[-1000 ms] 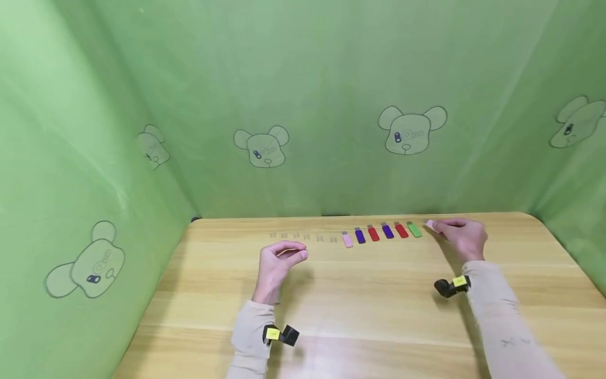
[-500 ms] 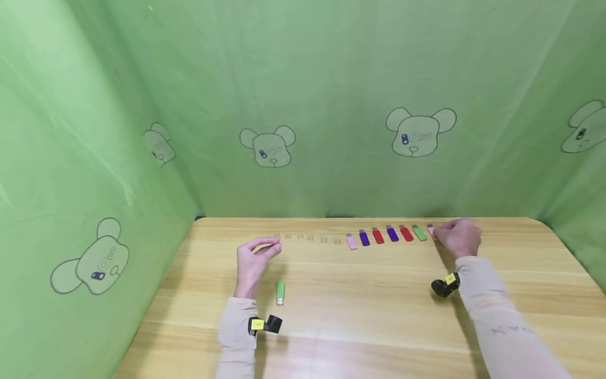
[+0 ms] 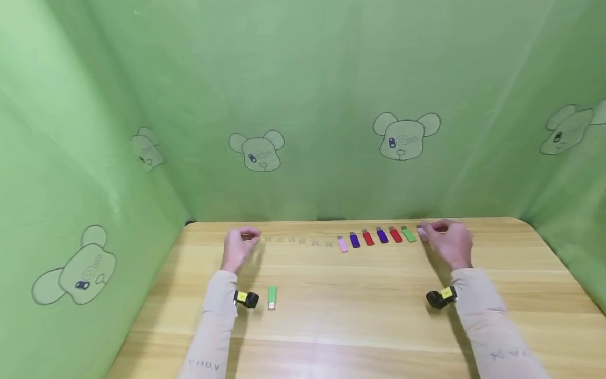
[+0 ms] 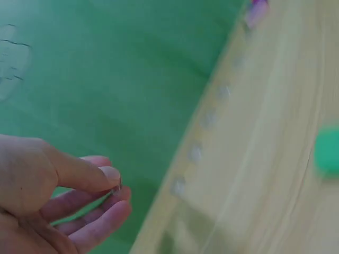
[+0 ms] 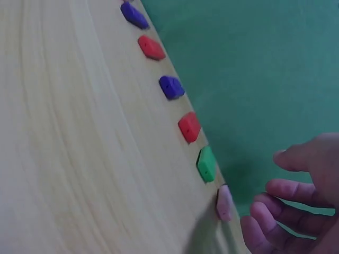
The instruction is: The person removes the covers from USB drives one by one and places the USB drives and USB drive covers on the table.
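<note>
My left hand [image 3: 239, 247] pinches a small clear cap [image 4: 117, 187] between thumb and fingertips, above the left end of a row of similar clear caps [image 3: 292, 240]. At the other end of the line, my right hand [image 3: 448, 243] is beside a pink USB stick [image 3: 422, 232], which lies on the table. In the right wrist view its thumb and fingers are apart with nothing between them. Several more USB sticks lie between: a green one [image 3: 408, 234], a red one [image 3: 395, 235], a purple one [image 3: 382, 235] and another pink one [image 3: 342, 244].
A green USB stick [image 3: 272, 298] lies alone closer to me, right of my left forearm, its metal plug pointing toward me. The wooden table [image 3: 360, 305] ends at a green curtain [image 3: 326, 173] behind the row, with more curtain on both sides.
My left hand has moved left and away from me to the caps' left end, uncovering the lone green stick. The pink stick at the right now lies beside the green one, and my right hand has released it.
</note>
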{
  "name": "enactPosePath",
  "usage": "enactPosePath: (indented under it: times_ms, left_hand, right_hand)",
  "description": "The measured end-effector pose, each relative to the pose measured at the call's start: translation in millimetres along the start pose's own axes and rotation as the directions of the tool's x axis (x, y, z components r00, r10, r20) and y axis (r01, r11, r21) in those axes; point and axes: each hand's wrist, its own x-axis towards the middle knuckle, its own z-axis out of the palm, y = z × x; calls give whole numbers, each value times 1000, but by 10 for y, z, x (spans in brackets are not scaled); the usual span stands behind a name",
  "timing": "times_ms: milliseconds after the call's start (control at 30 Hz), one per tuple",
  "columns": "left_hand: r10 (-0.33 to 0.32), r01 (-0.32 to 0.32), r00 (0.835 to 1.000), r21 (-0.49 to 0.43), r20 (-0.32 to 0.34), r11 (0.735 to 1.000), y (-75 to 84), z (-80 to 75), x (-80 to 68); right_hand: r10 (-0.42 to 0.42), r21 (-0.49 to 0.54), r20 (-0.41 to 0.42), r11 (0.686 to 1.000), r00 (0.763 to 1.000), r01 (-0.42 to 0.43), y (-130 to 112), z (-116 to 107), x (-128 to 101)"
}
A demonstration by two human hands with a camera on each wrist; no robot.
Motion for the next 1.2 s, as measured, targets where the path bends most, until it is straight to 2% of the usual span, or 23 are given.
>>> enactPosePath:
  times_ms: [100, 233, 400, 600, 733, 800, 833, 900, 967, 1000, 1067, 1133, 1200]
  left_hand:
    - [56, -60, 998, 122, 37, 991, -91, -1, 163]
    - [41, -55, 996, 191, 77, 980, -207, 8, 289]
    - [33, -56, 994, 220, 107, 974, -299, 24, 362]
    - [38, -67, 991, 236, 125, 969, -324, 63, 396]
    - [23, -39, 994, 159, 104, 987, -303, 56, 360]
    - [-3, -2, 998, 72, 66, 997, -276, 12, 299]
    - [-19, 18, 999, 20, 44, 1000, -250, -12, 260]
    - [-51, 52, 999, -89, 12, 995, -167, -58, 171]
    - [-64, 65, 998, -215, 12, 974, -61, -90, 76]
    - [-68, 73, 997, -288, 27, 955, 6, -99, 24]
    - [-53, 78, 996, -432, 69, 898, 145, -111, -81]
    - [-28, 81, 994, -559, 103, 825, 277, -123, -189]
    - [-11, 85, 993, -639, 120, 765, 394, -144, -297]
  right_hand:
    - [-51, 8, -29, 999, 998, 51, -58, -18, -72]
    - [-93, 12, -31, 996, 995, 94, -145, -29, -194]
    - [-130, 21, -28, 991, 991, 131, -323, 15, -322]
    - [-174, 49, 3, 984, 985, 174, -568, 160, -456]
    - [-243, 84, 87, 968, 966, 236, -739, 341, -574]
    - [-295, 122, 190, 953, 936, 276, -856, 494, -683]
    - [-323, 152, 258, 944, 910, 292, -927, 577, -750]
    - [-381, 218, 392, 923, 837, 318, -1082, 760, -897]
    - [-427, 275, 500, 903, 754, 330, -1233, 952, -1037]
    - [-445, 296, 538, 895, 716, 334, -1304, 1043, -1100]
    - [-468, 316, 583, 884, 664, 345, -1429, 1221, -1203]
    - [-478, 319, 606, 878, 636, 357, -1537, 1392, -1286]
    - [-493, 318, 615, 869, 615, 379, -1637, 1548, -1360]
